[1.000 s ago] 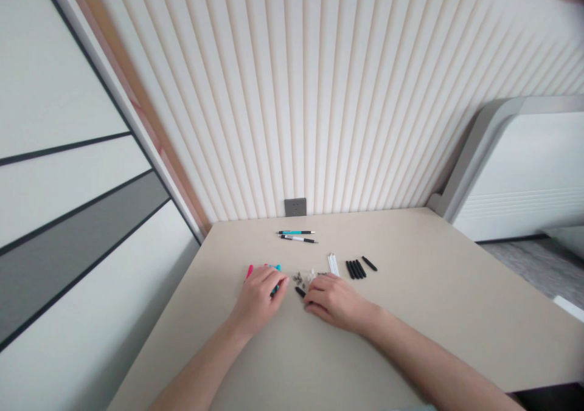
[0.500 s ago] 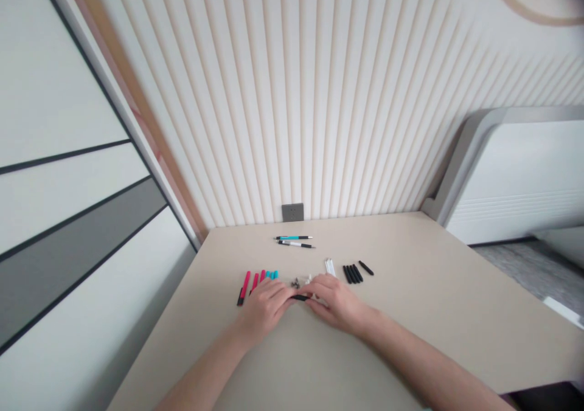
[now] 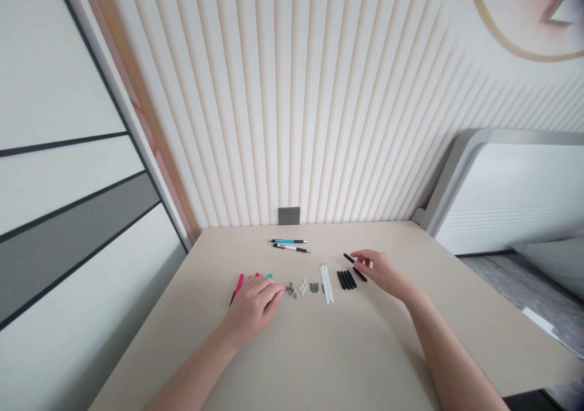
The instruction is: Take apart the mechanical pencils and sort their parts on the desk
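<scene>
My right hand [image 3: 378, 271] hovers above the table, a black pen barrel [image 3: 352, 259] pinched at its fingertips. Just below lie another black barrel [image 3: 360, 275] and a tight row of several black barrels [image 3: 345, 279]. My left hand [image 3: 255, 304] rests curled on the table, partly covering pink pen pieces [image 3: 238, 286] and a cyan piece [image 3: 269, 275]. Between my hands are small grey and white parts [image 3: 303, 287] and several white sticks [image 3: 326, 283]. Farther back lie a teal-banded pen [image 3: 288, 241] and a white-and-black pen [image 3: 291, 248].
The beige table [image 3: 319, 356] meets a ribbed white wall, with a grey wall socket [image 3: 289, 216] just above its back edge. A panelled wall stands beyond the left edge. A white unit [image 3: 511, 198] and grey floor lie to the right.
My right hand has moved right from the centre, taking the black barrel towards the black row. This uncovers the small parts. My left hand has shifted slightly over the pink pieces.
</scene>
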Motion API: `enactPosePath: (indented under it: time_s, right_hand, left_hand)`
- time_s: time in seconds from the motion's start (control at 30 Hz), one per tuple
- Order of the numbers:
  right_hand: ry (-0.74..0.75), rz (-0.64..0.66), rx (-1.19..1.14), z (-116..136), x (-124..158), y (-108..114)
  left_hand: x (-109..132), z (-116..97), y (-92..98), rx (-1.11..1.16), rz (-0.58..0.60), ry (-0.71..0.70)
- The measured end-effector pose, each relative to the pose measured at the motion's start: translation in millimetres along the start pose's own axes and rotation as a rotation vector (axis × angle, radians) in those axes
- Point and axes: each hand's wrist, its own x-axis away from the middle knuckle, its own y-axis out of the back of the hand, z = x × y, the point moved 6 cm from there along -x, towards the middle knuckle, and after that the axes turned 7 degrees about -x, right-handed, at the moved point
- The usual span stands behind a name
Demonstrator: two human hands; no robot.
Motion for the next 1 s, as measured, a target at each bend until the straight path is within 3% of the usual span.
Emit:
enactPosePath:
  time_s: [0.13, 0.37, 0.6, 0.8, 1.0]
  right_hand:
    - [-0.015, 0.029, -0.051, -28.8, 3.8, 9.6]
    - [-0.056, -0.01, -0.095, -57.0, 1.6, 14.6]
    - [0.047, 0.112, -0.158, -41.9, 1.5, -0.2]
    - [0.114, 0.11, -0.112, -31.1, -0.5, -7.5]
    - [0.018, 0.078, -0.029, -35.3, 1.4, -0.3]
  left_hand:
    - [0.4, -2.2, 0.0, 0.001, 0.007, 0.001]
    - [-1.7, -3.4, 2.3, 0.008, -0.006, -0.019]
    - [-2.0, -3.0, 0.1, 0.012, 0.007, -0.025]
    - [-1.4, -1.3, -2.0, 0.019, 0.023, -0.018]
    - [-0.7, -0.5, -3.1, 0.023, 0.036, -0.024]
